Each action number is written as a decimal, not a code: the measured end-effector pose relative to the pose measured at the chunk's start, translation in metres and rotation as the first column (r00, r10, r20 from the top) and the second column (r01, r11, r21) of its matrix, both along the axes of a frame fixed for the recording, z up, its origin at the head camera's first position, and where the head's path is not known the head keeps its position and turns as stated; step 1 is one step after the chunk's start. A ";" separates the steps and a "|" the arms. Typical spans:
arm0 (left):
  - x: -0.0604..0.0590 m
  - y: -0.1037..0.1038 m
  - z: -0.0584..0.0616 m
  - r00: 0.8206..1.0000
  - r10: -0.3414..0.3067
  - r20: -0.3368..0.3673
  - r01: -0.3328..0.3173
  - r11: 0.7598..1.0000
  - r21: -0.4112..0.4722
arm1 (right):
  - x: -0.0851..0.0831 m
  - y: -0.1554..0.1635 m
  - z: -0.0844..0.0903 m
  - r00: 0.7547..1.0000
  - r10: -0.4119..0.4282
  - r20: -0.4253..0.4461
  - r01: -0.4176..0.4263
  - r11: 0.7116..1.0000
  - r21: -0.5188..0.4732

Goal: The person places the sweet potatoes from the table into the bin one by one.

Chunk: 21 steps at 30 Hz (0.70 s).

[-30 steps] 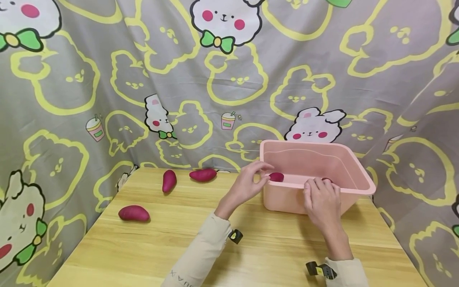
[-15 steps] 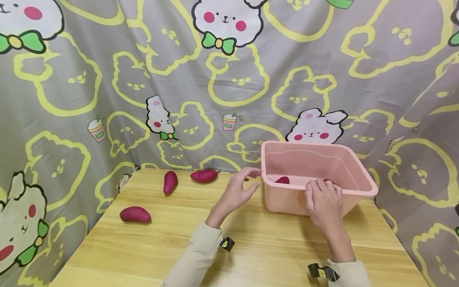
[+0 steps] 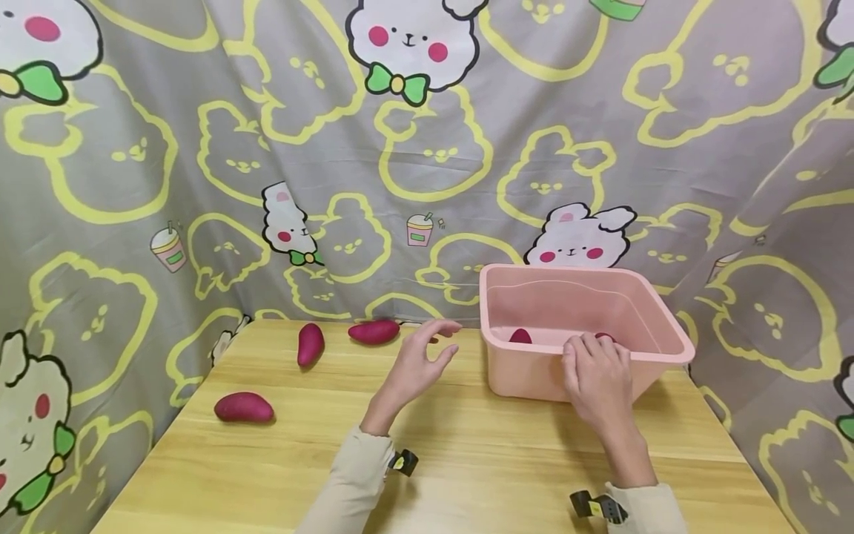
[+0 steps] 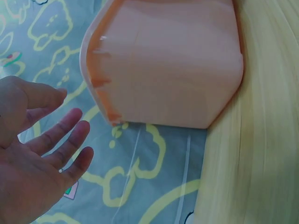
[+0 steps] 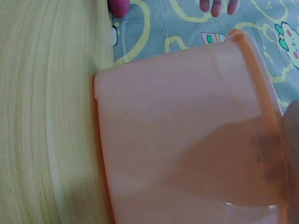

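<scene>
Left hand [image 3: 415,362] hovers over wooden worktop [image 3: 467,460], fingers released, near purple sweet potato [image 3: 373,331]. Right hand [image 3: 596,378] fingers hooked over near rim of pink plastic tub [image 3: 640,315]. No readable writing.

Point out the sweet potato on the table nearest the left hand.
The sweet potato lying by the curtain, just behind the left hand; the other two lie farther left.

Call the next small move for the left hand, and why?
Probably reach the left hand left to the nearest sweet potato by the table's back edge. The hand is empty with relaxed fingers, three potatoes lie outside the pink bin, and the right hand steadies its front rim.
</scene>
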State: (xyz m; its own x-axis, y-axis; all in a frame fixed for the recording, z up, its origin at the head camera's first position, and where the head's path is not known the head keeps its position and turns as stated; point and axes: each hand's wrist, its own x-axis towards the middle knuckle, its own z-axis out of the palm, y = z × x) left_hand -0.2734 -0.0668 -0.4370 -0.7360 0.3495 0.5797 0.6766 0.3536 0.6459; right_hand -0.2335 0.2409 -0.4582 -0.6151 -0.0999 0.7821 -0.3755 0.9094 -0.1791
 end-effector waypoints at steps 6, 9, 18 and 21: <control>-0.003 -0.008 -0.005 0.999 0.023 0.031 -0.024 0.999 0.031 | 0.001 -0.002 0.000 1.000 -0.002 0.010 0.002 1.000 0.013; -0.005 -0.012 -0.008 0.999 0.039 0.025 -0.040 0.998 0.049 | 0.000 -0.003 -0.001 1.000 0.000 0.014 0.000 1.000 0.023; -0.012 -0.017 -0.012 0.999 0.043 -0.001 -0.043 0.995 0.088 | -0.001 -0.002 0.000 1.000 -0.010 -0.008 0.010 1.000 0.023; -0.015 -0.018 -0.012 0.998 0.064 -0.027 -0.061 0.993 0.104 | 0.000 -0.001 0.000 1.000 -0.011 -0.012 0.011 1.000 0.023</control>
State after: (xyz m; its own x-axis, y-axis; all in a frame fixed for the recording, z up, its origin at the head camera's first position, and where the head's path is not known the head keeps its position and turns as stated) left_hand -0.2880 -0.0850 -0.4492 -0.7364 0.2401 0.6326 0.6748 0.3283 0.6609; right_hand -0.2338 0.2398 -0.4579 -0.6069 -0.1114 0.7869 -0.3671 0.9175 -0.1533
